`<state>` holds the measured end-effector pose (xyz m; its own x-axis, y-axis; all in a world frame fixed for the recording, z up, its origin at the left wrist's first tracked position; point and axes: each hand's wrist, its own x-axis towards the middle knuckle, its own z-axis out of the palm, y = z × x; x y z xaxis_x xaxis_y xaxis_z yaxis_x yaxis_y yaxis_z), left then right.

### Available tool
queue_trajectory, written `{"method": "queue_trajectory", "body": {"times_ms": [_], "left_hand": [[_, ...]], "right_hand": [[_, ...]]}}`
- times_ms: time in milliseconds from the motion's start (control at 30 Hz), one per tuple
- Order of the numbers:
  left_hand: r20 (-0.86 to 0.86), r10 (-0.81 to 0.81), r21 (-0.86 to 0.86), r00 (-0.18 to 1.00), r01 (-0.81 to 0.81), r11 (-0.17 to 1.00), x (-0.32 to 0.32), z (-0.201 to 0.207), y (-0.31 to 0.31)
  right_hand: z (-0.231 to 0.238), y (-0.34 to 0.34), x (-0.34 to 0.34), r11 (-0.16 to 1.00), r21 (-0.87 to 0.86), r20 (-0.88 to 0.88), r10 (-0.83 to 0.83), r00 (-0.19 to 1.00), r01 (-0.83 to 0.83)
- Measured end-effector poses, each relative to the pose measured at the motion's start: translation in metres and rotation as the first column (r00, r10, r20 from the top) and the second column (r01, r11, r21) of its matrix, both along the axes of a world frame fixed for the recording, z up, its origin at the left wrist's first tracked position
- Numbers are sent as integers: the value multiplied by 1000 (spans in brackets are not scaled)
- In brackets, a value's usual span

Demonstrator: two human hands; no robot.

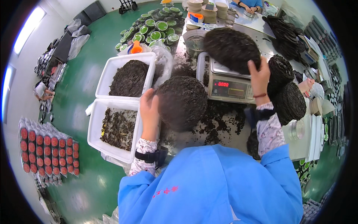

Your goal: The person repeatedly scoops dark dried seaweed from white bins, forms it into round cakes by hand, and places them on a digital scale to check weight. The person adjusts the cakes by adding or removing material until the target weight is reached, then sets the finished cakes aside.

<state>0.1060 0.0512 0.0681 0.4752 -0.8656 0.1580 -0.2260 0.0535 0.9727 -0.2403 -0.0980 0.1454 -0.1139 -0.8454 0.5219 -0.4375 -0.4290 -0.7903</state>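
Note:
My left hand (pixel 150 114) grips the left edge of a round, dark disc (pixel 182 103) that looks like dried seaweed, slightly blurred over the table. With my right hand (pixel 260 79) I pinch the near right edge of a second dark seaweed disc (pixel 232 50), tilted and blurred by motion. That one is above the metal pan of a digital scale (pixel 231 87), whose red display is lit; whether it touches the pan is hidden. Thick dark stacks of seaweed discs (pixel 289 103) stand to the right of my right wrist.
At left, one white tub (pixel 100 76) holds a dark disc and another white tub (pixel 95 127) holds loose scraps. Dark crumbs (pixel 218 123) litter the metal table. Green-labelled packs (pixel 156 35) are heaped beyond. A co-worker's hands (pixel 250 9) are at the far table.

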Motion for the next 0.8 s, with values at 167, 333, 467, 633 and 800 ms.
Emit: {"method": "queue_trajectory", "body": {"times_ms": [167, 333, 467, 633, 800], "left_hand": [[441, -173, 282, 881, 48, 958, -9, -20, 22], [660, -56, 130, 749, -41, 991, -32, -11, 24], [395, -117, 36, 911, 112, 993, -39, 2, 16], [-632, -359, -192, 687, 310, 931, -47, 34, 17], [-764, -457, -296, 455, 382, 875, -46, 24, 15]], "right_hand": [[-45, -42, -48, 976, -211, -587, -81, 805, -55], [-59, 52, 57, 856, 80, -519, 473, 712, -510], [-74, 110, 112, 761, 182, -521, 612, 595, -623], [-58, 118, 119, 766, 161, -393, 628, 671, -622], [-55, 109, 106, 653, 263, -159, 756, 635, -711]]}}
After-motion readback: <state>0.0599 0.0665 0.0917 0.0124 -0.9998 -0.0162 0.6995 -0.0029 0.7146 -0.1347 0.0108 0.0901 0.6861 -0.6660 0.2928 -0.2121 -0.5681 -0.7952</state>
